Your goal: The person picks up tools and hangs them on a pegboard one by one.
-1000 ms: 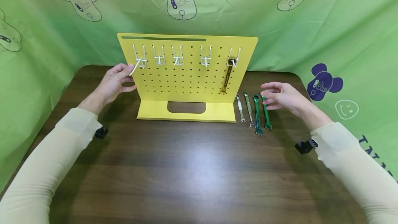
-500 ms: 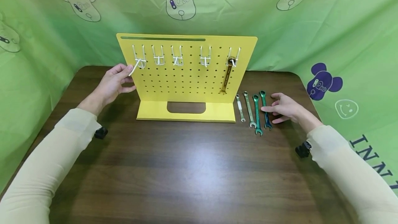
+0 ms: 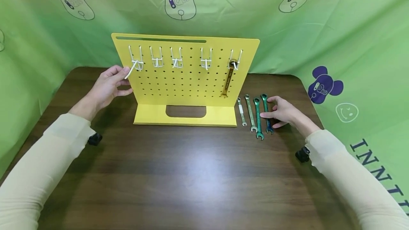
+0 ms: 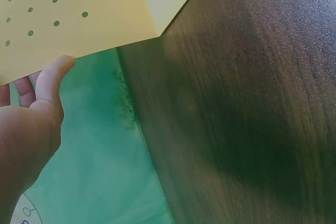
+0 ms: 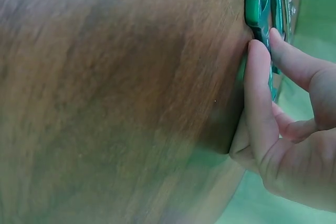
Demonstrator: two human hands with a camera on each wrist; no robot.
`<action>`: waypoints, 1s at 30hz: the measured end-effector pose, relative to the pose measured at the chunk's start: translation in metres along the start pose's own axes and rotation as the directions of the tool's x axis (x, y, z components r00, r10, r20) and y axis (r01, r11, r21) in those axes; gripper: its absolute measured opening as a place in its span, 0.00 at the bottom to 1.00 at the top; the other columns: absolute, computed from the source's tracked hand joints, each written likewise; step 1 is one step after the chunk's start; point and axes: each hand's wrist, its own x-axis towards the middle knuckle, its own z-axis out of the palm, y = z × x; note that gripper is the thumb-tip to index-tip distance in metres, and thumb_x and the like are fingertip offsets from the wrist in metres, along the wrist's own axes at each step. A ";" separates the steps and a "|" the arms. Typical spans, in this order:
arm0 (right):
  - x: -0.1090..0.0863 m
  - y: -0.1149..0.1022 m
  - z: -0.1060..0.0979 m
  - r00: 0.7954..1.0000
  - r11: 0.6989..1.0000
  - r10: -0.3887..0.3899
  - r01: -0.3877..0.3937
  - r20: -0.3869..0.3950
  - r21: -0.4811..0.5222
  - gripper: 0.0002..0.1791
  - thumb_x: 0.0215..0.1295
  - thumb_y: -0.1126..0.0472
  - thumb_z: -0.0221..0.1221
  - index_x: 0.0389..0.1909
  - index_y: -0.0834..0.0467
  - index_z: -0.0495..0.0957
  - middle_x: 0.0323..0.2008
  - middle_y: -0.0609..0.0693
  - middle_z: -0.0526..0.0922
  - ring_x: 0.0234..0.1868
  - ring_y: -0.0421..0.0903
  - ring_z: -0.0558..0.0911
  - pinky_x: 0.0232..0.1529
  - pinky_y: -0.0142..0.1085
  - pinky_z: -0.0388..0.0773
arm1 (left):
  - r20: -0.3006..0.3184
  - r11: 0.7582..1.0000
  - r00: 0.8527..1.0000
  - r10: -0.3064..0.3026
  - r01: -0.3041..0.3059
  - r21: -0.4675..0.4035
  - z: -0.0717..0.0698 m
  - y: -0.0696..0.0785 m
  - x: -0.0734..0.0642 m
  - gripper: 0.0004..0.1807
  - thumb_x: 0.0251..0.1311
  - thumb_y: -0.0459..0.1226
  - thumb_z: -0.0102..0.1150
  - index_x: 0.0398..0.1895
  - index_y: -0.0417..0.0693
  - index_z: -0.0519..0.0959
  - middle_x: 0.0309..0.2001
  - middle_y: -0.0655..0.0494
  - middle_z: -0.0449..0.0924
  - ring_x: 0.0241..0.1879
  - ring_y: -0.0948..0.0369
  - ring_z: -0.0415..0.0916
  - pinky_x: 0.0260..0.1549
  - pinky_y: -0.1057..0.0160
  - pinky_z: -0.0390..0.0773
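A yellow pegboard (image 3: 182, 84) stands upright on the table. My left hand (image 3: 112, 84) grips its left edge, thumb in front and fingers behind, as the left wrist view also shows with the hand (image 4: 37, 119) low on the left. At the right, my right hand (image 3: 281, 112) pinches the rightmost green combination wrench (image 3: 265, 104) around its middle, thumb on one side and fingers on the other. In the right wrist view its open end (image 5: 254, 8) sticks out past the fingertips. Left of it lies another green wrench (image 3: 258, 116).
Two silver wrenches, one longer (image 3: 250, 111) and one short (image 3: 241, 112) with a white label, lie beside the board. A bronze-coloured wrench (image 3: 228, 79) hangs from the rightmost white hook (image 3: 235, 58). Several white hooks jut from the board. A green printed curtain (image 3: 223, 6) surrounds the dark wooden table (image 3: 179, 173).
My right hand has come down from over the wrenches and closed on the rightmost green one. My left hand stays on the board's edge. The head view has shifted slightly.
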 end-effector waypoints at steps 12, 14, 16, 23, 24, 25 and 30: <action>0.003 -0.002 0.001 1.000 1.000 0.021 -0.021 0.010 0.021 0.49 0.69 0.58 0.67 0.78 0.63 0.45 0.64 0.75 0.54 0.47 0.59 0.77 0.34 0.49 0.89 | 0.013 1.000 1.000 -0.003 0.003 0.000 -0.004 0.000 0.001 0.12 0.70 0.45 0.62 0.35 0.47 0.76 0.43 0.55 0.75 0.41 0.58 0.76 0.43 0.55 0.88; 0.003 -0.002 0.000 1.000 0.999 0.019 -0.019 0.014 0.027 0.49 0.69 0.58 0.67 0.79 0.63 0.45 0.64 0.74 0.54 0.48 0.60 0.76 0.35 0.49 0.89 | 0.009 1.000 1.000 -0.001 0.001 0.000 -0.003 0.000 0.001 0.12 0.70 0.45 0.62 0.35 0.47 0.76 0.43 0.56 0.75 0.40 0.58 0.76 0.43 0.55 0.88; 0.003 -0.001 -0.001 1.000 0.999 0.015 -0.015 0.015 0.032 0.49 0.69 0.59 0.67 0.79 0.63 0.45 0.64 0.73 0.55 0.48 0.60 0.74 0.35 0.49 0.89 | 0.007 1.000 1.000 -0.002 0.002 0.000 -0.002 0.000 0.002 0.12 0.70 0.45 0.62 0.35 0.48 0.76 0.43 0.56 0.75 0.40 0.59 0.76 0.42 0.55 0.88; -0.001 0.002 -0.006 1.000 0.997 0.004 -0.007 0.030 0.078 0.46 0.70 0.63 0.65 0.78 0.66 0.46 0.61 0.69 0.57 0.45 0.56 0.74 0.36 0.50 0.89 | 0.008 1.000 1.000 -0.002 0.002 -0.010 -0.001 0.001 0.001 0.12 0.70 0.46 0.61 0.34 0.48 0.76 0.42 0.56 0.75 0.40 0.58 0.76 0.43 0.55 0.88; -0.001 0.002 -0.007 0.999 0.996 0.003 -0.006 0.036 0.090 0.45 0.70 0.64 0.64 0.77 0.66 0.46 0.61 0.68 0.58 0.45 0.56 0.74 0.36 0.50 0.89 | 0.007 1.000 1.000 -0.003 0.003 -0.011 -0.001 0.001 0.001 0.12 0.70 0.46 0.61 0.34 0.48 0.76 0.42 0.56 0.75 0.40 0.58 0.76 0.43 0.55 0.88; -0.001 0.002 -0.007 0.999 0.995 0.001 -0.005 0.040 0.100 0.44 0.70 0.66 0.63 0.77 0.66 0.46 0.61 0.68 0.58 0.45 0.56 0.74 0.36 0.50 0.89 | 0.006 1.000 1.000 -0.002 0.002 -0.013 -0.001 0.001 0.001 0.12 0.70 0.46 0.61 0.34 0.48 0.76 0.41 0.56 0.75 0.40 0.59 0.76 0.43 0.55 0.88; -0.003 0.002 -0.008 0.999 0.995 -0.006 0.002 0.039 0.100 0.42 0.69 0.68 0.61 0.77 0.68 0.47 0.60 0.67 0.60 0.44 0.54 0.74 0.36 0.49 0.89 | 0.004 1.000 1.000 -0.006 0.006 0.004 -0.001 0.001 0.000 0.12 0.70 0.46 0.61 0.34 0.49 0.76 0.42 0.56 0.74 0.40 0.59 0.76 0.44 0.55 0.88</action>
